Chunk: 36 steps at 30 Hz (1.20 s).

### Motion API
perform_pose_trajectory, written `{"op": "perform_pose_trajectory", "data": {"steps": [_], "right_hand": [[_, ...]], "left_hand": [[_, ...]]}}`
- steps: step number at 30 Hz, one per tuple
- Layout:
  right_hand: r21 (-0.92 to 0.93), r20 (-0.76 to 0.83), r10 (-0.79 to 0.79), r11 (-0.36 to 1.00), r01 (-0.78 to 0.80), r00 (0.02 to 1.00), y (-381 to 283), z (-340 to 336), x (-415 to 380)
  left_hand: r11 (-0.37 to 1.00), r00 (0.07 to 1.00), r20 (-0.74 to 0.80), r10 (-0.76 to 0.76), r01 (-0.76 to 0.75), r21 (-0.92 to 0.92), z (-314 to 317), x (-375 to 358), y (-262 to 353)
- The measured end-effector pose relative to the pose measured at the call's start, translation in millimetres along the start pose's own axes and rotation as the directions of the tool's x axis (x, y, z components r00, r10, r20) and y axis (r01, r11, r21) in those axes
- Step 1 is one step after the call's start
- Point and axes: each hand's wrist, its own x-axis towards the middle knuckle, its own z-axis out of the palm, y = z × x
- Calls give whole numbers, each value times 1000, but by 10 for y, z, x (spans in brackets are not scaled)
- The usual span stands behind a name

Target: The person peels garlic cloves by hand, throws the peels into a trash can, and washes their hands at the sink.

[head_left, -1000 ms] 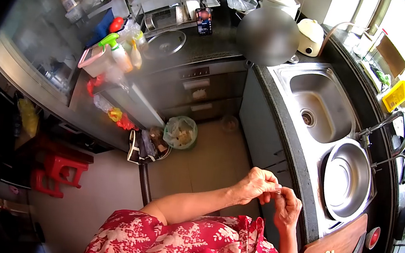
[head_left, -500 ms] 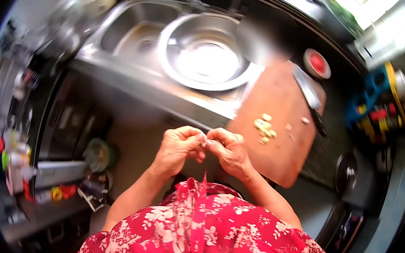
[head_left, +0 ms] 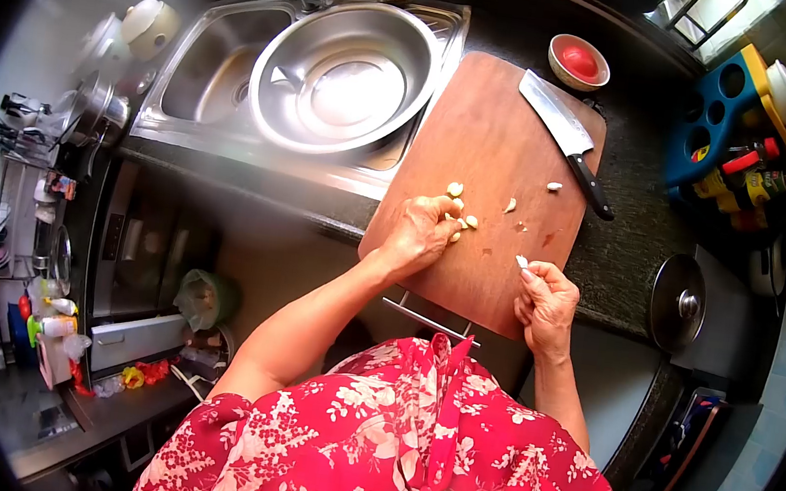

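Observation:
On the wooden cutting board (head_left: 486, 111) lies a small pile of peeled garlic cloves (head_left: 471, 221). My left hand (head_left: 418, 237) reaches over that pile, its fingertips closed around a clove at the near edge; the fingers partly cover the pile. At the board's near right edge my right hand (head_left: 546, 307) pinches a small white scrap, which looks like garlic peel (head_left: 521, 261), between thumb and forefinger. A single garlic clove (head_left: 510, 205) and another whitish clove (head_left: 554, 186) lie apart from the pile, near some bits of peel.
A black-handled kitchen knife (head_left: 562, 124) rests on the board's right side. Behind it stands a bowl (head_left: 598, 83) holding something red. A large steel basin (head_left: 269, 100) sits over the sink at left. A pot lid (head_left: 678, 302) and a blue rack (head_left: 708, 117) are at right.
My hands were together in front of my body, off the board. Now they are apart: the left has moved to the garlic pile, the right to the board's near right edge. The view has shifted.

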Motion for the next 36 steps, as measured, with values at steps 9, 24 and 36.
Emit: {"op": "perform_pose_trajectory", "data": {"steps": [9, 24, 36], "right_hand": [[-234, 112, -96, 965, 120, 989, -36, 225, 161], [-424, 554, -342, 669, 611, 759, 15, 785, 277], [-420, 393, 250, 905, -69, 885, -60, 1107, 281]], "left_hand": [[868, 945, -203, -258, 135, -477, -241, -260, 159], [881, 966, -234, -112, -13, -474, -167, -703, 322], [814, 790, -233, 567, -494, 306, -530, -748, 168]]}}
